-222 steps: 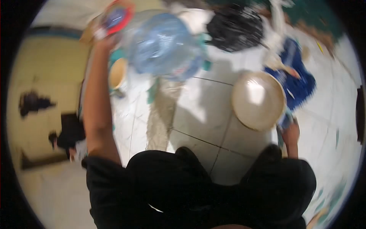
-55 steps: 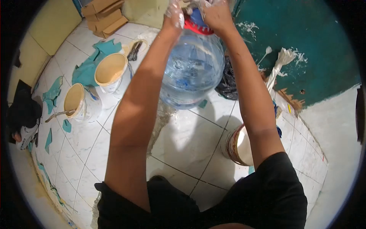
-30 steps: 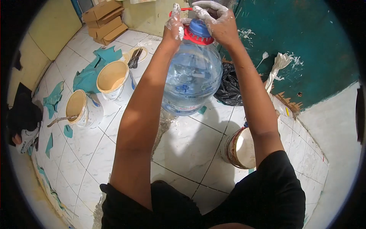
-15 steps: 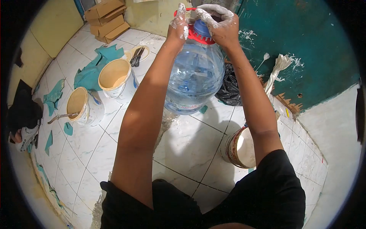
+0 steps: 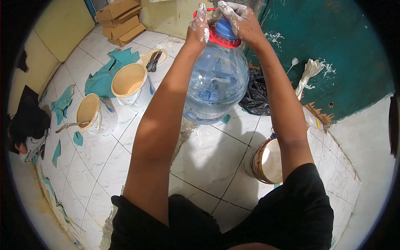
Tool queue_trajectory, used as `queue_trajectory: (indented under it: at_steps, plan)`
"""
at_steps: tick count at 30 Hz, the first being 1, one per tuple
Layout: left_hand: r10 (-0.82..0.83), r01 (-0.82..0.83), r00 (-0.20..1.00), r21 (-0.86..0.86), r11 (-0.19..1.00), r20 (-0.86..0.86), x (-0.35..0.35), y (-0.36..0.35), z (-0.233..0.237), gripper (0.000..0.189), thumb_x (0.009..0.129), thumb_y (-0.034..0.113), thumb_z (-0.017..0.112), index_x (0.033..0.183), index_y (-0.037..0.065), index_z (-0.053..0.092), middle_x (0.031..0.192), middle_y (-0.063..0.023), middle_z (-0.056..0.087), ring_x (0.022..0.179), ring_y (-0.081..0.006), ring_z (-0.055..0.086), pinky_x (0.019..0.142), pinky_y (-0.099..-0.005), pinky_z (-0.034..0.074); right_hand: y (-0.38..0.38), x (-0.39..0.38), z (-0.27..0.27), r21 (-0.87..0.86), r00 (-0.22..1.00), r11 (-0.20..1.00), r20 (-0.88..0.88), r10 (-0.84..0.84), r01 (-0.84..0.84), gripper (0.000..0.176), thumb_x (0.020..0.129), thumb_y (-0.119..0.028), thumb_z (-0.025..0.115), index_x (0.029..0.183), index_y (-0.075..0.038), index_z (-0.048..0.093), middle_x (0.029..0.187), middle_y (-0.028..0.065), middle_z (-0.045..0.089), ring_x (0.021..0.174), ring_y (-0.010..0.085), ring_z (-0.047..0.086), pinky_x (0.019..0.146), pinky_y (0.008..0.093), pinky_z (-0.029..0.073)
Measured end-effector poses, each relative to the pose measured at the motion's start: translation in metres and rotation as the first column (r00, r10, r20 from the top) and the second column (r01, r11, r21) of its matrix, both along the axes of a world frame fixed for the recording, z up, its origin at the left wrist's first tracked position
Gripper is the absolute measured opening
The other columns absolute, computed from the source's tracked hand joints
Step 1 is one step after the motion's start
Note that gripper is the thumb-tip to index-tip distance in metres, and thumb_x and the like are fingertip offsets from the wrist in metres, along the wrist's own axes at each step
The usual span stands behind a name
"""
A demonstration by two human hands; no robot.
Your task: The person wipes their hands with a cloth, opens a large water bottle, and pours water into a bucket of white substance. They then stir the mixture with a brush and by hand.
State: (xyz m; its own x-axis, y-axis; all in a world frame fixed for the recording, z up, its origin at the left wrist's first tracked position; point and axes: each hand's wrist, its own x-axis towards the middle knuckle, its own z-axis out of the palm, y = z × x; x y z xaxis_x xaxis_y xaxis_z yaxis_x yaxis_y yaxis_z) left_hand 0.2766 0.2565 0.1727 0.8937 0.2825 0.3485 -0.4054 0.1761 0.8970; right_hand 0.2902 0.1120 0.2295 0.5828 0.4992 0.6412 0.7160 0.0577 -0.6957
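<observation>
A large clear blue water jug [image 5: 216, 83] with a red collar [image 5: 225, 41] and a blue cap [image 5: 225, 28] hangs or stands ahead of me, its top toward me. My left hand [image 5: 199, 27], thumb raised and smeared white, is closed on the red carrying handle [image 5: 210, 9] at the jug's neck. Beside the cap, my right hand [image 5: 241, 21] curls its white-coated fingers round the top of the jug, covering part of the cap and handle. I cannot tell exactly which part those fingers grip.
Two white buckets [image 5: 143, 98] [image 5: 110, 121] stand left, one with a stick [image 5: 71, 126]. Another bucket [image 5: 254, 164] is near my right arm. Behind the jug lies a black plastic bag [image 5: 256, 96]. Torn teal sheets [image 5: 104, 79], dark-handled tools [image 5: 154, 61] and cardboard boxes [image 5: 121, 21] sit farther off.
The view has shifted slightly, so most things sit a little farther right. My right hand has moved slightly off the blue cap, showing more of it; my left hand keeps its hold.
</observation>
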Motion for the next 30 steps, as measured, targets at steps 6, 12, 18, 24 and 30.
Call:
queue_trajectory:
  at_steps: [6, 12, 18, 24, 30]
  plan:
    - [0.012, -0.012, 1.000, -0.027, 1.000, 0.000, -0.018, -0.016, 0.010, 0.060, 0.090, 0.054, 0.035, 0.126, 0.006, 0.033, 0.093, -0.0170, 0.060, 0.079, -0.0204, 0.062, 0.076, -0.0325, 0.048, 0.001, 0.002, -0.001, 0.176, 0.984, 0.983, -0.179, -0.013, 0.045, 0.043, 0.090, -0.039, 0.049, 0.076, -0.002, 0.065, 0.060, 0.0000, 0.051, 0.053, 0.0091, 0.043, 0.049, 0.0247, 0.034]
    - [0.065, -0.064, 0.998, -0.134, 0.989, 0.001, -0.018, -0.023, 0.014, 0.059, 0.090, 0.052, 0.040, 0.097, -0.002, 0.062, 0.073, -0.0059, 0.059, 0.064, -0.0093, 0.051, 0.057, -0.0230, 0.040, 0.005, 0.013, -0.005, 0.459, 0.836, 0.884, -0.517, 0.185, 0.089, 0.041, 0.090, -0.041, 0.050, 0.070, -0.006, 0.059, 0.057, -0.0005, 0.046, 0.052, 0.0113, 0.043, 0.048, 0.0273, 0.036]
    - [0.011, -0.015, 0.999, -0.086, 0.996, -0.044, -0.014, -0.014, 0.008, 0.068, 0.088, 0.057, 0.038, 0.089, -0.006, 0.064, 0.064, -0.0024, 0.057, 0.051, -0.0055, 0.039, 0.048, -0.0210, 0.032, -0.025, 0.051, -0.024, 0.719, 0.659, 0.695, -0.528, 0.536, 0.010, 0.036, 0.091, -0.031, 0.048, 0.061, -0.013, 0.044, 0.049, -0.0031, 0.026, 0.044, 0.0117, 0.025, 0.050, 0.0254, 0.025]
    - [0.017, -0.016, 1.000, -0.077, 0.997, 0.012, -0.012, -0.012, 0.005, 0.066, 0.088, 0.056, 0.040, 0.091, -0.005, 0.064, 0.077, -0.0060, 0.060, 0.063, -0.0082, 0.046, 0.059, -0.0225, 0.038, -0.032, 0.000, 0.026, 0.341, 0.908, 0.904, -0.234, 0.347, -0.258, 0.022, 0.088, -0.020, 0.054, 0.098, 0.000, 0.059, 0.084, 0.0028, 0.061, 0.071, 0.0091, 0.055, 0.063, 0.0221, 0.045]
    - [0.011, -0.010, 1.000, -0.020, 1.000, 0.024, -0.012, -0.010, 0.009, 0.058, 0.089, 0.052, 0.038, 0.123, 0.005, 0.040, 0.096, -0.0160, 0.061, 0.081, -0.0204, 0.061, 0.075, -0.0325, 0.048, -0.005, -0.007, 0.023, 0.105, 0.983, 0.993, -0.171, 0.071, -0.053, 0.021, 0.086, -0.023, 0.059, 0.094, -0.004, 0.061, 0.079, -0.0012, 0.057, 0.070, 0.0059, 0.049, 0.062, 0.0212, 0.041]
